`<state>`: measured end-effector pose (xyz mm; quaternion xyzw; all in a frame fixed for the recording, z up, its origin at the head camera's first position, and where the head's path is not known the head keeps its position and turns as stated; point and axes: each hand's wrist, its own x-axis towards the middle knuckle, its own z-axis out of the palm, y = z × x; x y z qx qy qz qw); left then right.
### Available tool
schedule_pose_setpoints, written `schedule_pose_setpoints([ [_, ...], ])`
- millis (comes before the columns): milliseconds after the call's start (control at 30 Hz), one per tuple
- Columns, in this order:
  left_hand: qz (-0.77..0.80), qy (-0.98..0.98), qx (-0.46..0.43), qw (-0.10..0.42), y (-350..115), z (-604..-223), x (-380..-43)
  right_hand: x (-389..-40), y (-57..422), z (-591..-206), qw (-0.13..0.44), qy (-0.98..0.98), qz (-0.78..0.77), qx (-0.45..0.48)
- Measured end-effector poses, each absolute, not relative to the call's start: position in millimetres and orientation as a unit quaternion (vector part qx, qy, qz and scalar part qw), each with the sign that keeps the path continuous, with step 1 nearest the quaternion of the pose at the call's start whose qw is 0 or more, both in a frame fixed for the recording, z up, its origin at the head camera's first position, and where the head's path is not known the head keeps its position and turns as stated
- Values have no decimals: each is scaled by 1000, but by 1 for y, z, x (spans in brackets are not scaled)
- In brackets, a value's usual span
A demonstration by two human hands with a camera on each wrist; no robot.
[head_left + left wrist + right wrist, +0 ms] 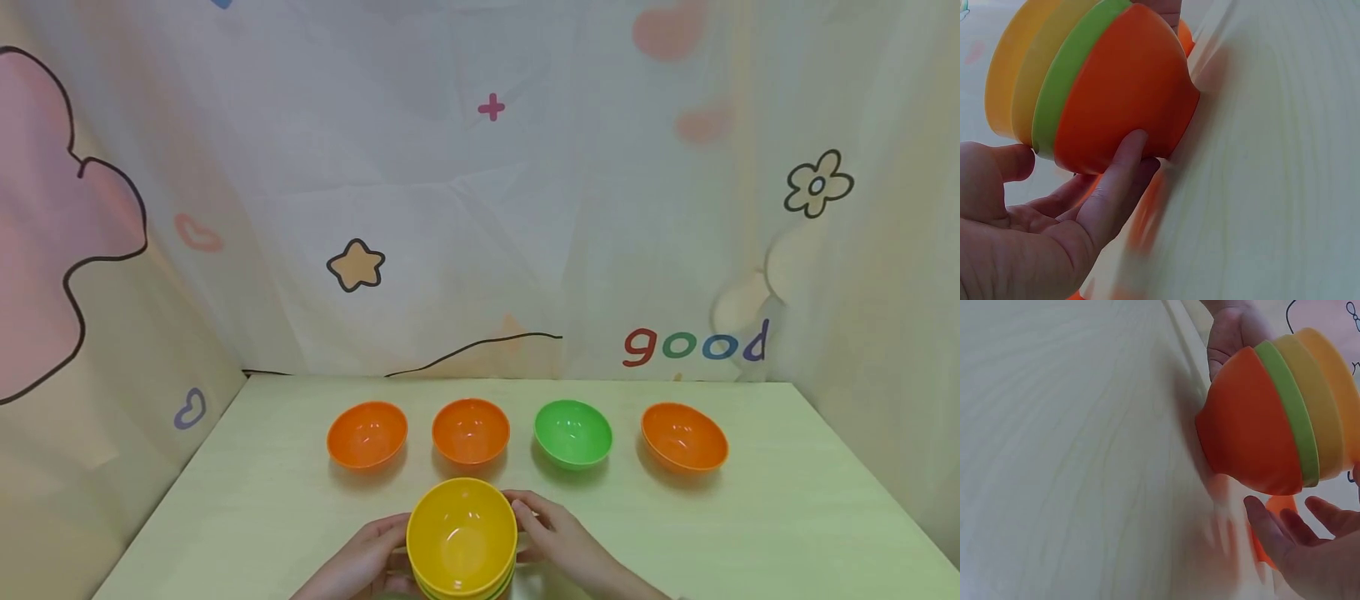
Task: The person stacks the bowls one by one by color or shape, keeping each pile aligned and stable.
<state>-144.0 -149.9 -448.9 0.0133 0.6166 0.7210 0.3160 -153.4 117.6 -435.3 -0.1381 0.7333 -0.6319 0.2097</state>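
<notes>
In the head view, a stack of bowls stands in the near middle, its top a yellow bowl (461, 533). Seen from the left wrist, two yellow bowls sit over a green bowl (1072, 75), with an orange bowl (1129, 94) lowest. My left hand (367, 554) holds the stack's left side, its thumb by the yellow rims and a finger against the orange bowl. On the other side, my right hand (562, 537) has its thumb by the yellow rim. In the right wrist view, its relaxed fingers (1269, 531) lie beside the stack with a narrow gap.
Behind the stack, an orange bowl (367, 436), another orange bowl (471, 432), a green bowl (573, 433) and a third orange bowl (684, 437) form a row on the pale table (247, 500). A printed curtain (420, 167) hangs behind the table.
</notes>
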Motion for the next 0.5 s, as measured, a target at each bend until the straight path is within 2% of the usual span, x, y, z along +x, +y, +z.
schedule_pose_setpoints([
  [333,723,615,11,314,-149,-448,-144,-151,117,-440,276,680,-665,-135],
  [500,724,616,12,312,-149,-448,-143,-149,117,-441,287,663,-679,-133],
])
